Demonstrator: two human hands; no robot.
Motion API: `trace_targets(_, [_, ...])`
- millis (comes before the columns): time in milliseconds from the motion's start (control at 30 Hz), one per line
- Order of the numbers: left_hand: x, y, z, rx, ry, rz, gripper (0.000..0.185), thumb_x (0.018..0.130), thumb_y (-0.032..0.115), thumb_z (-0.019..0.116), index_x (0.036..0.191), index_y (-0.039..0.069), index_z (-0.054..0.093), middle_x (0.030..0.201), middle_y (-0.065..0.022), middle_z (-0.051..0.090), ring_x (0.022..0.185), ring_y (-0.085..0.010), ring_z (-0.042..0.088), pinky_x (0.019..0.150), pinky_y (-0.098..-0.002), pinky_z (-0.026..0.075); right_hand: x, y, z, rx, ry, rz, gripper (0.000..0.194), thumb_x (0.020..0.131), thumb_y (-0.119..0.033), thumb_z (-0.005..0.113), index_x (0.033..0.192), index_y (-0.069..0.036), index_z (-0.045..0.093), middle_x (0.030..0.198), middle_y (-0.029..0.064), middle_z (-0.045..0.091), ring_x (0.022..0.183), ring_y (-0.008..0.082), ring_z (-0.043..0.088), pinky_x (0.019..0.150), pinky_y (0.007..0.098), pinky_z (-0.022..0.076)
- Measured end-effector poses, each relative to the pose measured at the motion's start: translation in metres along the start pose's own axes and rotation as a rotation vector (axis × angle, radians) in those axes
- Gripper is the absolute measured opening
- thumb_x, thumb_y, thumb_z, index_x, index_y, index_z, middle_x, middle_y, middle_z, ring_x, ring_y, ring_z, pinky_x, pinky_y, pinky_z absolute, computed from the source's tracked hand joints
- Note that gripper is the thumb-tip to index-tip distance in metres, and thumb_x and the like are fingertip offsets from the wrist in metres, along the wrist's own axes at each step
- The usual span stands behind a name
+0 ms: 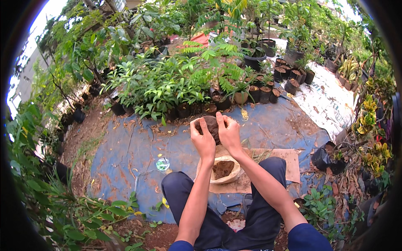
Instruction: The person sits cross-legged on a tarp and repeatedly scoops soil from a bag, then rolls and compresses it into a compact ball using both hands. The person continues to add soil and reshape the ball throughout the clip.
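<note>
A dark brown, rounded lump of soil [209,124] is held up between my two hands, beyond my knees. My left hand [203,138] grips its left side, thumb up along the near face. On the right side my right hand [229,131] presses in the same way, and its palm hides part of the lump. Below and nearer to me, between my knees, stands a pale sack [237,172] with its rim rolled open and loose brown soil [223,168] inside. The sack rests on a flat brown sheet [290,163]; my left forearm covers part of it.
A worn blue tarp [125,157] covers the ground. Leafy seedlings [163,84] in black grow bags line its far edge, beside a tan pot [241,97]. A clear and green plastic item [162,164] lies left of my knee. A soil-filled black bag [323,155] sits right.
</note>
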State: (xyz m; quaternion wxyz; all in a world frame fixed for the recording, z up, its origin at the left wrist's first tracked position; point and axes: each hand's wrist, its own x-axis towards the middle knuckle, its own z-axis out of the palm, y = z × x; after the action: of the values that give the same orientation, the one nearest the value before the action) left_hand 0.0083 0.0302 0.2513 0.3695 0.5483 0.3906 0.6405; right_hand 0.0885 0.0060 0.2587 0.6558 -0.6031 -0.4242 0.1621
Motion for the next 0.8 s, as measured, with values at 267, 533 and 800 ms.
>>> trace_targets(267, [-0.018,-0.006,0.011,0.142,-0.081,0.149,0.039,0.105,0.034,0.044,0.103,-0.004,0.054,0.088,-0.0201,0.061,0.082,-0.0328,0.061,0.074,-0.0409,0.047,0.006,0.006,-0.001,-0.113,0.181,-0.063,0.056,0.103,-0.036,0.051,0.069,0.008,0.058,0.048,0.0157,0.04,0.048,0.0153,0.032,0.044,0.0399,0.0311])
trace_targets(533, [-0.02,-0.008,0.015,0.05,-0.074,0.085,0.039,0.106,0.034,0.042,0.103,-0.003,0.053,0.082,-0.0159,0.059,0.075,-0.0262,0.056,0.071,-0.0385,0.046,0.009,0.008,-0.002,-0.067,0.166,-0.014,0.059,0.101,-0.04,0.054,0.068,0.009,0.056,0.049,0.0092,0.036,0.053,0.0114,0.032,0.045,0.0387,0.0315])
trace_targets(800, [-0.026,-0.004,0.014,0.119,-0.194,0.183,0.039,0.106,0.032,0.043,0.101,-0.006,0.052,0.097,-0.0196,0.056,0.092,-0.0303,0.055,0.082,-0.0387,0.043,0.02,0.022,-0.004,0.02,0.263,0.068,0.065,0.1,-0.04,0.055,0.056,0.007,0.049,0.046,0.0098,0.039,0.049,0.0148,0.031,0.047,0.0403,0.0301])
